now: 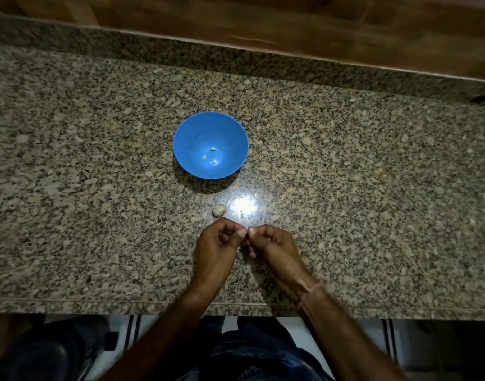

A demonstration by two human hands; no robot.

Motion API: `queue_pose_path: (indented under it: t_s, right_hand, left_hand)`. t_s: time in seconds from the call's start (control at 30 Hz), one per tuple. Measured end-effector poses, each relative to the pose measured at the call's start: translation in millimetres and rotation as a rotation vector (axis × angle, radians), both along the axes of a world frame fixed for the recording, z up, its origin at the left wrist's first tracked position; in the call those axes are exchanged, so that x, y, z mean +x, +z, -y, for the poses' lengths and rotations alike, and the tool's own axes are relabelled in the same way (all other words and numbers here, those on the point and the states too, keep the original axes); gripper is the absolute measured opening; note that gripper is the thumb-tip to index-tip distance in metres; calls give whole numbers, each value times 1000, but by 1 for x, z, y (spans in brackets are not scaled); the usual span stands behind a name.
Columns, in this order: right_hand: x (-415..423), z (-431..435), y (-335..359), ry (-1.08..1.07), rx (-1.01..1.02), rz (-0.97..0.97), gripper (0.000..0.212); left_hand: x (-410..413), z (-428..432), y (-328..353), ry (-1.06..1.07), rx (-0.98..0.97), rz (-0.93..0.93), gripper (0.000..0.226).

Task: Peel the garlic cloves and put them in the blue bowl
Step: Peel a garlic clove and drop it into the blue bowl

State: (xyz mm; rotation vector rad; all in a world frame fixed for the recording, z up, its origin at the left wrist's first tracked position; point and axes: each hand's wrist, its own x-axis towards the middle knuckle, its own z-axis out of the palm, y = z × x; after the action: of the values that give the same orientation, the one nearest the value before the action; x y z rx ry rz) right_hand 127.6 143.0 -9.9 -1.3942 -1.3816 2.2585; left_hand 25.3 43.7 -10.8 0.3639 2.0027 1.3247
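Observation:
A blue bowl [186, 127] stands mid-counter with three small pale garlic cloves [213, 149] on its bottom. A whitish garlic bulb [219, 210] lies on the granite just in front of the bowl. Below it my left hand [216, 248] and my right hand [274, 248] meet, thumbs and fingertips pinched together at one spot. Whatever sits between the fingertips is hidden; I cannot make out a clove there.
The speckled granite counter [373, 188] runs the full width, with a wooden wall panel [318, 28] behind it. A bright light reflection [244, 206] glares beside the garlic bulb. The counter's front edge is right under my forearms; dark shoes and a striped floor show below.

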Motion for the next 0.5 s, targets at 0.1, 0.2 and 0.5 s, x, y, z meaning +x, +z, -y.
queue_pose_path:
  t_s: [0.1,0.2,0.5]
  right_hand:
    - [0,0,5,98,177,45,39]
    - [-3,1,2,168,247,86,48]
    - [-4,10,-10,154,442,84,41]
  left_hand:
    - [2,1,0,-33,-20,-27,13]
    - [5,1,0,-43,-10,-8,14]
    - [2,-4,4,23,3,166,12]
